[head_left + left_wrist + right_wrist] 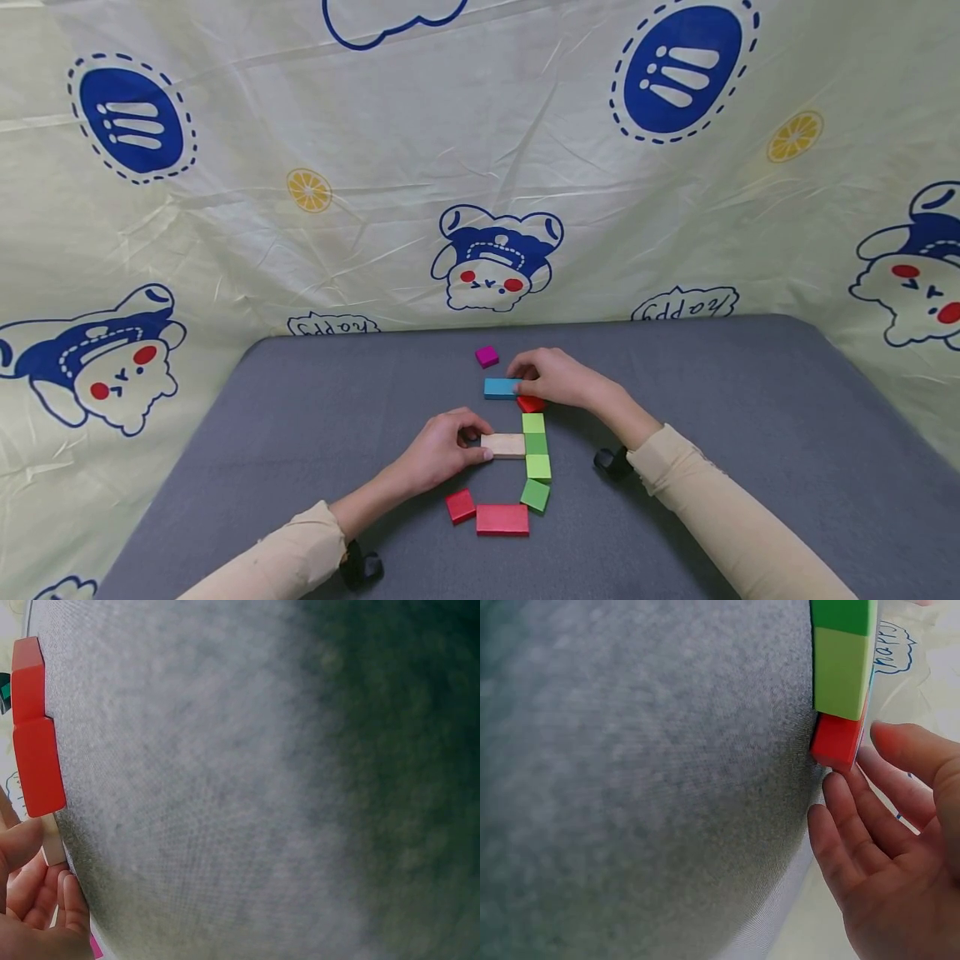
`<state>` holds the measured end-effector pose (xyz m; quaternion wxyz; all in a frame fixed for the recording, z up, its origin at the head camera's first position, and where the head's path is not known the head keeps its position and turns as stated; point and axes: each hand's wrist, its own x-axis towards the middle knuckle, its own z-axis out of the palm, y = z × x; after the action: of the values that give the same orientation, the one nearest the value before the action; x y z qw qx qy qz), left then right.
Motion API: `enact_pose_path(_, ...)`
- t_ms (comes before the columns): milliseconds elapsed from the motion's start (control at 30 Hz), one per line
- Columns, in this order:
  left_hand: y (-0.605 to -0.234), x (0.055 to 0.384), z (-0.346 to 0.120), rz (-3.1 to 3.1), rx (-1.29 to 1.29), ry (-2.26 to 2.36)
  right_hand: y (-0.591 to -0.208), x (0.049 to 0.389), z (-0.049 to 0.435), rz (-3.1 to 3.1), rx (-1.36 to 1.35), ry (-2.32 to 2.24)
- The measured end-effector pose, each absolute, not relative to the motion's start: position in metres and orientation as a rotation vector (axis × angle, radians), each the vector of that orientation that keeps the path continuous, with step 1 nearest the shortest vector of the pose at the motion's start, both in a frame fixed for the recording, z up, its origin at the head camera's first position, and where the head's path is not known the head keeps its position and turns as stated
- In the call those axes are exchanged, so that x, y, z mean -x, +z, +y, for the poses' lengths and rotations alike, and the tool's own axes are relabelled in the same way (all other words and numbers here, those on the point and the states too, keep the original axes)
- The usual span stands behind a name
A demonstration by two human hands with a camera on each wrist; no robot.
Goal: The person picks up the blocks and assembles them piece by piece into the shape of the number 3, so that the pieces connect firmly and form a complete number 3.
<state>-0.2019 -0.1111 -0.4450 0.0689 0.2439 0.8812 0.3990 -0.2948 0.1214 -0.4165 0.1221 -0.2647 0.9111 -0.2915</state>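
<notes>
In the head view, my left hand [442,448] pinches the left end of a pale wooden block [504,447], whose other end meets a column of green blocks [536,443]. My right hand [561,379] is at the right end of a blue block [501,388], its thumb and forefinger around that end. Under this hand lies a partly covered red block [531,404], at the column's far end. The right wrist view shows the red block [837,739] beside the thumb and fingertips; the blue block is mostly hidden there. In the left wrist view, fingers hold the wooden block [53,841].
A magenta block [487,357] lies beyond the blue one. Nearer me are a large red block [502,520], a smaller tilted red block [461,506] and a tilted green block [536,496]. All rest on a grey tabletop [315,433], with a printed curtain [390,250] behind.
</notes>
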Motion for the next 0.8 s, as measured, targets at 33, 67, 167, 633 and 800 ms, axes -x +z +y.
enact_pose_path(33,-0.445,0.202,-0.111,2.654,-0.734,1.2,-0.416,0.294,0.122,2.662,0.779,-0.859)
enact_pose_path(67,-0.445,0.202,-0.111,2.654,-0.735,1.199,-0.416,0.293,0.123,2.665,0.781,-0.867)
enact_pose_path(167,-0.445,0.202,-0.111,2.653,-0.734,1.197,-0.414,0.289,0.125,2.685,0.792,-0.883)
enact_pose_path(633,-0.444,0.202,-0.112,2.648,-0.741,1.2,-0.405,0.251,0.13,2.791,0.86,-0.887)
enact_pose_path(800,-0.444,0.202,-0.111,2.647,-0.737,1.207,-0.406,0.239,0.134,2.807,0.902,-0.849)
